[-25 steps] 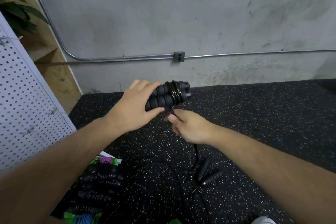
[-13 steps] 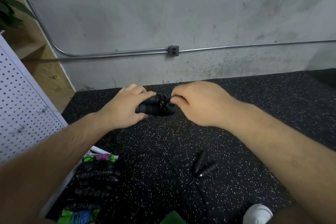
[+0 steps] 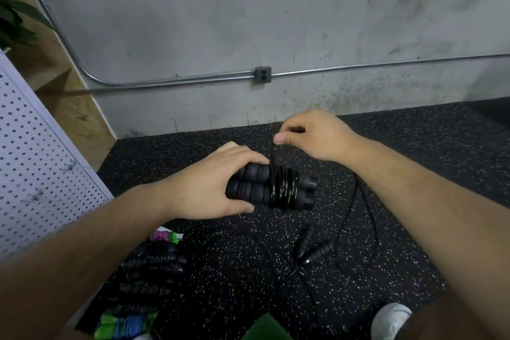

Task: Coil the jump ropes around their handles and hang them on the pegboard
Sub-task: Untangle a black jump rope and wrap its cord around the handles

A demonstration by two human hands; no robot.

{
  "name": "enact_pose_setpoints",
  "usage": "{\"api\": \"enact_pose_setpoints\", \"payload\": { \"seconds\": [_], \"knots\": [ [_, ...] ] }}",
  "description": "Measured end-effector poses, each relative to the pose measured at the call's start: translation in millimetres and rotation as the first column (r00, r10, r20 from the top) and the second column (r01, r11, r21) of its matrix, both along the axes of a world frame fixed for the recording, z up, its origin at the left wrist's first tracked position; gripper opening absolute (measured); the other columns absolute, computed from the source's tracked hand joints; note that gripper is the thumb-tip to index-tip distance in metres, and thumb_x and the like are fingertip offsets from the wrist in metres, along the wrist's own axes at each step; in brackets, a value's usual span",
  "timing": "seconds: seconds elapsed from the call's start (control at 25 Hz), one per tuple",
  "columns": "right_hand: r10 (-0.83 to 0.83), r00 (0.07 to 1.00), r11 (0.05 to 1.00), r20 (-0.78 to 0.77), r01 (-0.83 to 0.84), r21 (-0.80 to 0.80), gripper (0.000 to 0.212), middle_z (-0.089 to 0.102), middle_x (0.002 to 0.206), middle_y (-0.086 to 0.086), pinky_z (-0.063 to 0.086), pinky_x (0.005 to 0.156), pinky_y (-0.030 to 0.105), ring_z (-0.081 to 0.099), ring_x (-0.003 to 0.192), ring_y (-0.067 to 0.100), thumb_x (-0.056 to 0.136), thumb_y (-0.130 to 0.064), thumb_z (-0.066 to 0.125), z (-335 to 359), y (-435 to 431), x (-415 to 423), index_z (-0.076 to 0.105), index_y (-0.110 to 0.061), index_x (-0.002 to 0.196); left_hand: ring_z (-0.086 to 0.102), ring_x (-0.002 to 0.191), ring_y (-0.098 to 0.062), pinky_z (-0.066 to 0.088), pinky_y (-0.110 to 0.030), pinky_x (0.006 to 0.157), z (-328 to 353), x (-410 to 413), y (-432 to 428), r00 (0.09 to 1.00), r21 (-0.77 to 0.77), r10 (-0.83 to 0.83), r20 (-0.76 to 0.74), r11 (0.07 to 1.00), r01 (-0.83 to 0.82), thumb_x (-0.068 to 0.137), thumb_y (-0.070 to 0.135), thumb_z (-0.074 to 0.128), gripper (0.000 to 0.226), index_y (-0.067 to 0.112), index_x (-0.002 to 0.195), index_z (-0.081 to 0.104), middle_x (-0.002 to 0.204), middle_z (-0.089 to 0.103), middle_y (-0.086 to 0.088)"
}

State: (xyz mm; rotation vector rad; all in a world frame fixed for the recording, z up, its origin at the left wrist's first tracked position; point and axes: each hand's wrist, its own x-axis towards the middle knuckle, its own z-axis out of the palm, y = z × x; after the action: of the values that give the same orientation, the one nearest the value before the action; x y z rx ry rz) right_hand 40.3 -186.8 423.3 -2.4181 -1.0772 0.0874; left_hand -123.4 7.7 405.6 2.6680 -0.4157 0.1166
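White perforated pegboard [image 3: 33, 152] takes the left edge of view, with a few wire hooks [image 3: 70, 165] on it. Its slanted lower edge runs down toward the bottom-left corner.

Just right of that edge, on the black speckled rubber floor [image 3: 414, 146], is a pile of coiled ropes [image 3: 154, 265]. The black ones are stacked, a pink-green one [image 3: 165, 236] lies at the far end and a green-blue one [image 3: 124, 323] at the bottom frame edge.

Centre: left hand [image 3: 209, 190] clenched round a pair of black ribbed handles [image 3: 248, 185]. They are side by side, roughly level, held above the floor, caps pointing right. Several turns of black rope [image 3: 284, 188] wrap both handles near the cap end.

Up and right: right hand [image 3: 317, 135] pinches the rope between thumb and forefinger just above the coil, with a short straight run between pinch and coil. The slack [image 3: 356, 201] drops under the right forearm and loops on the floor.

Below the held pair, well apart, a second pair of handles [image 3: 311, 247] lies on the floor, uncoiled.

Open floor lies behind and right of the hands, up to the concrete wall [image 3: 276, 22], with a conduit [image 3: 165, 81] low along it. White shoe [image 3: 392, 317] at the bottom edge, right.
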Motion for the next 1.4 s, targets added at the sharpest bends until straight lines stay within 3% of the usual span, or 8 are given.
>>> {"api": "enact_pose_setpoints", "payload": {
  "seconds": [0.16, 0.28, 0.48, 0.68, 0.88, 1.0, 1.2, 1.4],
  "knots": [
    [0.045, 0.825, 0.976, -0.563, 0.083, 0.199, 0.018, 0.064, 0.074, 0.001, 0.054, 0.057, 0.027, 0.062, 0.053, 0.005, 0.099, -0.023, 0.06, -18.4, 9.6, -17.6, 0.064, -0.014, 0.084, 0.044, 0.125, 0.005, 0.035, -0.02, 0.107, 6.4, -2.6, 4.7, 0.985, -0.171, 0.174, -0.002, 0.97, -0.172, 0.077, 0.032, 0.086, 0.079, 0.047, 0.137, 0.036, 0.13, 0.043, 0.023],
    [0.138, 0.889, 0.99, -0.437, -0.121, 0.067, 0.033, 0.054, 0.058, -0.009, 0.042, 0.05, 0.02, 0.048, 0.046, 0.004, 0.108, -0.031, 0.043, -47.3, 20.6, -39.7, 0.063, -0.021, 0.084, 0.043, 0.116, -0.002, 0.037, -0.028, 0.105, 3.1, 6.7, 15.4, 0.949, -0.138, 0.266, 0.171, 0.96, -0.244, 0.08, 0.031, 0.082, 0.069, 0.036, 0.138, 0.045, 0.118, 0.045, 0.03],
    [0.172, 0.896, 0.985, -0.409, -0.159, 0.066, 0.035, 0.052, 0.069, -0.011, 0.037, 0.051, 0.016, 0.045, 0.052, -0.004, 0.108, -0.036, 0.037, -43.9, 34.5, -67.9, 0.063, -0.014, 0.114, 0.039, 0.116, -0.012, 0.038, -0.041, 0.107, -11.8, 28.1, 43.6, 0.89, -0.043, 0.371, 0.265, 0.927, -0.373, 0.083, 0.033, 0.08, 0.069, 0.023, 0.143, 0.047, 0.121, 0.052, 0.01],
    [0.188, 0.931, 0.93, -0.313, -0.271, -0.248, 0.037, 0.055, 0.073, -0.001, 0.042, 0.053, 0.031, 0.049, 0.058, 0.013, 0.106, -0.043, 0.04, 0.5, 20.7, -89.7, 0.053, -0.017, 0.083, 0.037, 0.122, -0.016, 0.037, -0.046, 0.11, -21.6, 37.3, 60.3, 0.9, 0.157, 0.34, 0.274, 0.907, -0.39, 0.084, 0.029, 0.077, 0.071, 0.024, 0.146, 0.042, 0.13, 0.05, 0.005],
    [0.194, 0.936, 0.933, 0.293, -0.084, -0.349, 0.026, 0.057, 0.083, -0.01, 0.041, 0.06, 0.028, 0.056, 0.074, 0.012, 0.107, -0.04, 0.036, 36.7, 4.4, -84.3, 0.052, -0.027, 0.094, 0.035, 0.12, -0.017, 0.037, -0.047, 0.11, -30.6, 33.6, 61.8, 0.945, 0.287, 0.27, 0.187, 0.905, -0.315, 0.087, 0.029, 0.074, 0.071, 0.027, 0.148, 0.037, 0.13, 0.041, 0.003],
    [0.209, 0.871, 0.957, 0.445, -0.089, -0.275, 0.032, 0.064, 0.099, -0.011, 0.041, 0.067, 0.029, 0.06, 0.091, 0.013, 0.106, -0.047, 0.036, 35.1, 1.9, -65.8, 0.064, -0.032, 0.108, 0.031, 0.12, -0.014, 0.038, -0.044, 0.109, -31.6, 27.2, 48.8, 0.974, 0.364, 0.184, 0.134, 0.905, -0.221, 0.089, 0.034, 0.071, 0.07, 0.032, 0.148, 0.034, 0.127, 0.036, 0.005],
    [0.213, 0.883, 0.971, 0.418, -0.143, -0.192, 0.027, 0.066, 0.113, -0.018, 0.039, 0.073, 0.026, 0.059, 0.105, 0.007, 0.102, -0.052, 0.043, 25.6, 0.5, -36.3, 0.067, -0.042, 0.111, 0.027, 0.12, -0.006, 0.033, -0.036, 0.11, -21.7, 10.7, 21.2, 0.999, 0.264, 0.043, -0.007, 0.964, -0.039, 0.089, 0.03, 0.072, 0.065, 0.042, 0.139, 0.032, 0.123, 0.033, 0.016],
    [0.126, 0.991, 0.99, 0.049, -0.122, -0.07, 0.036, 0.071, 0.105, -0.021, 0.05, 0.09, 0.033, 0.063, 0.101, 0.004, 0.084, -0.07, 0.053, 4.0, 0.8, -11.4, 0.072, -0.044, 0.101, 0.039, 0.118, 0.001, 0.04, -0.026, 0.102, 1.6, -12.2, -5.9, 0.995, -0.054, 0.036, -0.09, 0.998, -0.041, 0.085, 0.029, 0.078, 0.069, 0.047, 0.132, 0.03, 0.121, 0.031, 0.025]
  ]
}}
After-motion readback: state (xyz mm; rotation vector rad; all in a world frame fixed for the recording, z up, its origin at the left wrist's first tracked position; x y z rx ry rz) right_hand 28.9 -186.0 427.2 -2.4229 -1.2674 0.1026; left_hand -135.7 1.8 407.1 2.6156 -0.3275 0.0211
